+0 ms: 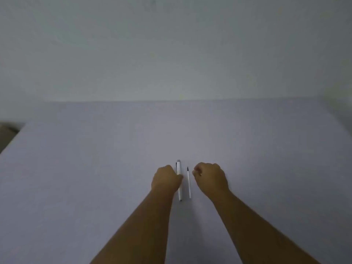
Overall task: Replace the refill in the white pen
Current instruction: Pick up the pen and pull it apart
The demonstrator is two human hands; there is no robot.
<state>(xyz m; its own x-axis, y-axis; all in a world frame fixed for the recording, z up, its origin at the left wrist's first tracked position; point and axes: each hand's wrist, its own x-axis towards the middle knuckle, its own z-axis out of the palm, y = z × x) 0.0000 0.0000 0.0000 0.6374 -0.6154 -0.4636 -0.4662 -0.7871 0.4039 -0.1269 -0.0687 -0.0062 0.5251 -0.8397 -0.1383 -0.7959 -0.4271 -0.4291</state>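
White pen (179,182): flat on the pale tabletop (95,168), lower centre of frame. Refill (188,182): parallel, just right, apart. Left hand (165,179): curled, fingers on the pen, grip unclear. Right hand (210,178): loosely curled, empty, beside refill.

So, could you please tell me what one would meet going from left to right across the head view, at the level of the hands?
Left hand → white plastic pen, lying on the pale table at that hand's fingers → thin white refill with a dark tip, lying apart from the pen → right hand, loosely curled.
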